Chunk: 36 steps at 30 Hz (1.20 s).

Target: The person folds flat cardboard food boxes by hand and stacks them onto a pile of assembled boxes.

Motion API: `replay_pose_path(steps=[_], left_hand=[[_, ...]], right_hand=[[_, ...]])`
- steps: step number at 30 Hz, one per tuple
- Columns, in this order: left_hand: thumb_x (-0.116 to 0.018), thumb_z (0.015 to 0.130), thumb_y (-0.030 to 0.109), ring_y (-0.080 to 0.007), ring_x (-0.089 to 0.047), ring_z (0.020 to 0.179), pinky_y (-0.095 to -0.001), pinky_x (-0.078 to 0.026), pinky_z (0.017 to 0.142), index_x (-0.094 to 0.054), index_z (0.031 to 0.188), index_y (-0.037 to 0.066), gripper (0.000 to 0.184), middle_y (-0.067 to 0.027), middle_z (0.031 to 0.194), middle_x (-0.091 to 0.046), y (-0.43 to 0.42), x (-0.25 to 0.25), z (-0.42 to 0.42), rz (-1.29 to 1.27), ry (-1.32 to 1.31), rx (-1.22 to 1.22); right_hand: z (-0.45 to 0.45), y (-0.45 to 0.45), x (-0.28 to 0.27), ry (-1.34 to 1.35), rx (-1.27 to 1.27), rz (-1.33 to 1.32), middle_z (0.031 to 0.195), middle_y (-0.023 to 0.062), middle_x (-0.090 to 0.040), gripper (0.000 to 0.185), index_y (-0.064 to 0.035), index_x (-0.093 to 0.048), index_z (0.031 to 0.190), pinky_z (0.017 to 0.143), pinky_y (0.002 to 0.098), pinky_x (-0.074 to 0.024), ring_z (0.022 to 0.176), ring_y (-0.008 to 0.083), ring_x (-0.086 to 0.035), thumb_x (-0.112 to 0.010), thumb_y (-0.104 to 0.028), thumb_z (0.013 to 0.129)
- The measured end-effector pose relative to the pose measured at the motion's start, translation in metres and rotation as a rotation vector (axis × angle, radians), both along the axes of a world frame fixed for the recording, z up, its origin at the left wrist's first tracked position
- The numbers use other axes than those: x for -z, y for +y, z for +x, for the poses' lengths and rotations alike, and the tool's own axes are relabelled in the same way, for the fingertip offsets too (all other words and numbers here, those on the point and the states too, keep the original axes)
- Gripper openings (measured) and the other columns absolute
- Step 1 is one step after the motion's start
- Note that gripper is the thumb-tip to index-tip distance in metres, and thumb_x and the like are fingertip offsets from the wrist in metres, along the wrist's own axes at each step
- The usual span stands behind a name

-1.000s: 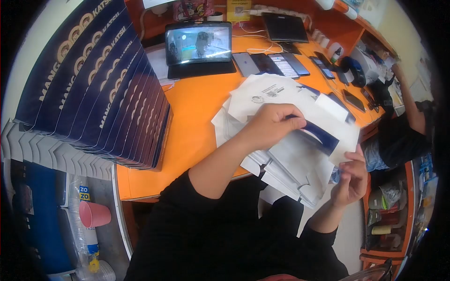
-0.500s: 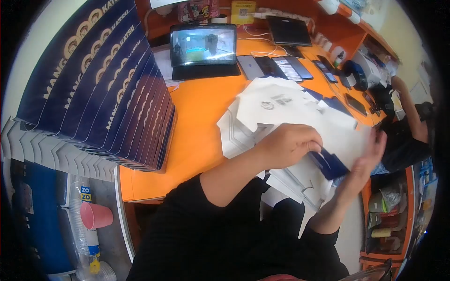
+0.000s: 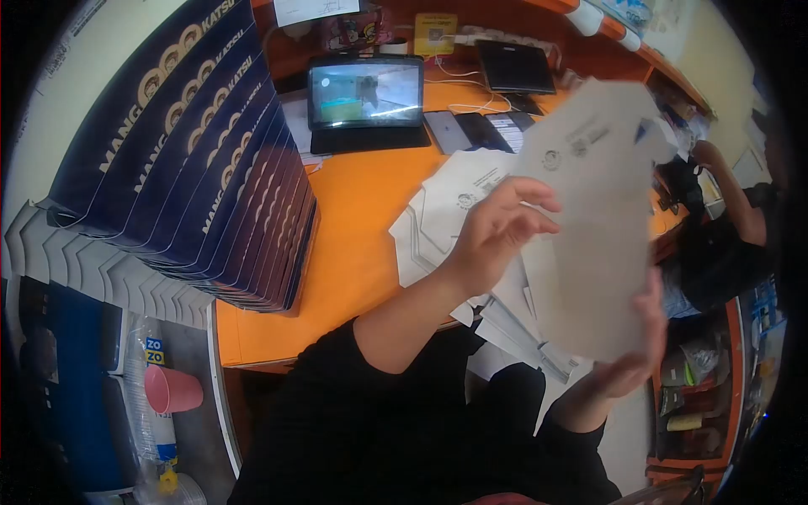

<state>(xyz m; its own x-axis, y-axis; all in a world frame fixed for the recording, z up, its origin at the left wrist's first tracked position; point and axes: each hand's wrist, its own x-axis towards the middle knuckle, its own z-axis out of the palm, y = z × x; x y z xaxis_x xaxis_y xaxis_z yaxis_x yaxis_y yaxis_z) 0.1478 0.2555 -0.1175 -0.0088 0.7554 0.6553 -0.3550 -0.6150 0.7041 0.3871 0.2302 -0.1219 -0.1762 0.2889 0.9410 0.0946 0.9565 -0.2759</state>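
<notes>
A pale cardboard sheet [image 3: 593, 227] with small printed marks stands raised and tilted in front of me, blurred by motion. My right hand [image 3: 640, 337] grips its lower right edge, the fingers partly behind it. My left hand [image 3: 505, 227] is beside the sheet's left side, its fingers apart and curved, with nothing in them. Under and left of the raised sheet, a pile of similar white sheets [image 3: 467, 181] lies on the orange table [image 3: 353, 185], some overhanging the front edge.
Stacked dark blue printed boxes [image 3: 210, 168] rise at the left. A tablet [image 3: 366, 97], phones [image 3: 480, 132] and a black device [image 3: 515, 67] stand behind. A pink cup [image 3: 172, 389] is low left. Another person's arm [image 3: 728, 189] is at the right.
One sheet has been lifted off the pile and turned upright, hiding its dark blue face. My left hand has let go and opened; my right hand has closed on the sheet's edge.
</notes>
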Motion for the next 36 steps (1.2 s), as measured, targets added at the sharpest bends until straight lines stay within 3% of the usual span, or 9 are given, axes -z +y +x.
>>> replay_pose_path(steps=[1, 3, 8, 11, 16, 18, 22, 26, 36], left_hand=[[-0.047, 0.098, 0.056, -0.0213, -0.064, 0.101, -0.0362, -0.049, 0.093, -0.049, 0.125, 0.003, 0.059, -0.0128, 0.117, -0.059, 0.001, 0.0, -0.001, -0.054, -0.056, 0.092], [-0.047, 0.099, 0.053, -0.0215, -0.065, 0.1, -0.037, -0.05, 0.096, -0.046, 0.126, 0.003, 0.057, -0.0127, 0.119, -0.055, 0.001, -0.001, -0.004, -0.164, -0.171, 0.274], [-0.043, 0.098, 0.058, -0.0158, -0.057, 0.117, -0.034, -0.046, 0.102, -0.041, 0.139, 0.009, 0.064, -0.0082, 0.127, -0.055, -0.008, -0.008, -0.005, -0.319, -0.152, 0.333], [-0.034, 0.103, 0.049, -0.0183, -0.058, 0.117, -0.0335, -0.049, 0.099, -0.035, 0.144, 0.004, 0.061, -0.0129, 0.134, -0.053, -0.009, -0.006, -0.001, -0.276, -0.269, 0.42], [-0.055, 0.099, 0.014, -0.017, -0.063, 0.11, -0.036, -0.051, 0.097, -0.055, 0.13, 0.003, 0.033, -0.0091, 0.118, -0.065, -0.004, -0.005, 0.004, -0.345, -0.282, 0.466], [-0.057, 0.098, 0.014, -0.0164, -0.064, 0.108, -0.0374, -0.051, 0.096, -0.057, 0.128, 0.003, 0.031, -0.0091, 0.117, -0.066, -0.006, -0.005, 0.007, -0.354, -0.223, 0.467], [-0.06, 0.096, 0.009, -0.0161, -0.065, 0.105, -0.037, -0.055, 0.092, -0.06, 0.124, 0.001, 0.029, -0.01, 0.116, -0.067, -0.011, -0.003, 0.013, -0.353, -0.117, 0.445], [-0.06, 0.096, 0.005, -0.0145, -0.066, 0.1, -0.0329, -0.056, 0.088, -0.064, 0.119, -0.001, 0.025, -0.0096, 0.11, -0.069, -0.013, 0.002, 0.023, -0.303, -0.032, 0.427], [-0.064, 0.093, 0.005, -0.0136, -0.068, 0.091, -0.0293, -0.057, 0.081, -0.067, 0.113, -0.003, 0.022, -0.0108, 0.103, -0.071, -0.011, 0.0, 0.014, -0.341, -0.008, 0.36]], right_hand=[[-0.016, -0.008, -0.012, -0.199, -0.086, 0.117, 0.119, 0.0214, -0.061, 0.054, -0.0124, -0.058, 0.128, 0.107, 0.0612, -0.0318, 0.126, 0.0396, -0.05, -0.04, -0.055, 0.1], [-0.031, -0.026, -0.024, -0.346, -0.096, -0.037, 0.104, 0.0051, -0.069, 0.05, -0.0241, -0.069, 0.111, 0.108, 0.0602, -0.0292, 0.126, 0.0356, -0.053, -0.046, -0.064, 0.09], [-0.042, -0.028, -0.038, -0.574, -0.063, -0.059, 0.104, 0.0018, -0.07, 0.049, -0.024, -0.073, 0.106, 0.108, 0.0578, -0.0284, 0.126, 0.0345, -0.052, -0.046, -0.061, 0.09], [-0.046, -0.03, -0.041, -0.66, 0.067, -0.06, 0.104, 0.0025, -0.07, 0.052, -0.0215, -0.074, 0.104, 0.109, 0.0577, -0.0281, 0.124, 0.0341, -0.053, -0.045, -0.062, 0.09], [-0.041, -0.026, -0.023, -0.311, -0.017, -0.089, 0.108, 0.0098, -0.068, 0.059, -0.0161, -0.068, 0.114, 0.107, 0.0582, -0.0321, 0.123, 0.0408, -0.053, -0.039, -0.063, 0.094], [-0.041, -0.023, -0.015, -0.148, -0.042, -0.069, 0.119, 0.0175, -0.062, 0.058, -0.0127, -0.063, 0.123, 0.105, 0.0574, -0.0352, 0.125, 0.0456, -0.049, -0.04, -0.059, 0.097], [-0.042, -0.017, -0.03, -0.415, 0.412, -0.001, 0.133, 0.0219, -0.052, 0.051, -0.006, -0.065, 0.121, 0.104, 0.0532, -0.0369, 0.126, 0.0434, -0.048, -0.045, -0.047, 0.098], [-0.044, -0.016, -0.03, -0.393, 0.584, -0.056, 0.13, 0.0218, -0.053, 0.047, -0.0049, -0.066, 0.121, 0.103, 0.047, -0.0375, 0.119, 0.0377, -0.05, -0.049, -0.041, 0.098], [-0.03, -0.02, -0.032, -0.449, 0.362, -0.005, 0.126, 0.0192, -0.055, 0.038, -0.0126, -0.072, 0.114, 0.103, 0.0509, -0.0346, 0.12, 0.0405, -0.046, -0.052, -0.038, 0.094]])
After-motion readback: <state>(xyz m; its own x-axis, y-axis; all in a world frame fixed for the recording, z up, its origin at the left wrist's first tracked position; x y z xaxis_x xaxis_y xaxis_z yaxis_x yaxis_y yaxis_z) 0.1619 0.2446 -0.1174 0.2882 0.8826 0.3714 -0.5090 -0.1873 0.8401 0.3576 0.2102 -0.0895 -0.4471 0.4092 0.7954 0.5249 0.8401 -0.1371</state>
